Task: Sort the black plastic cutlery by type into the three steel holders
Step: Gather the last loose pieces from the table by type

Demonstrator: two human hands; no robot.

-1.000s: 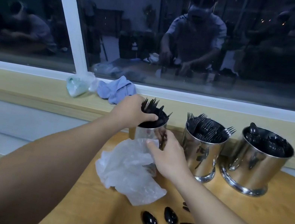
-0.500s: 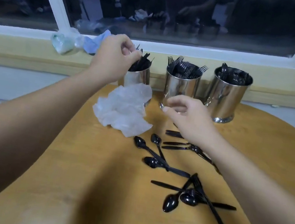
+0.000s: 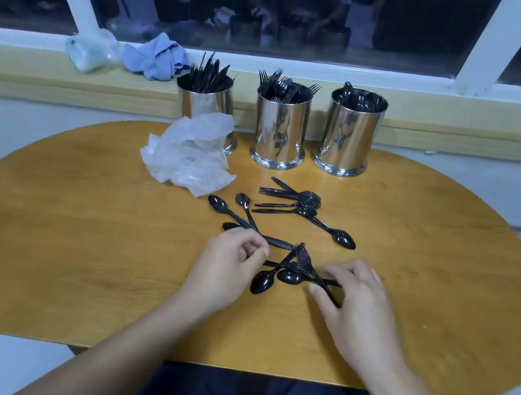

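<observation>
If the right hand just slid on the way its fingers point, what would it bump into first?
The right hand points left and slightly away, so it would probably first meet the crossed forks and spoons at its fingertips, already about touching; the left hand lies beyond.

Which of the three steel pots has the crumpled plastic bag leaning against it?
The leftmost holder, the one with knives; the clear plastic bag hides its base. The other two stand clear.
</observation>
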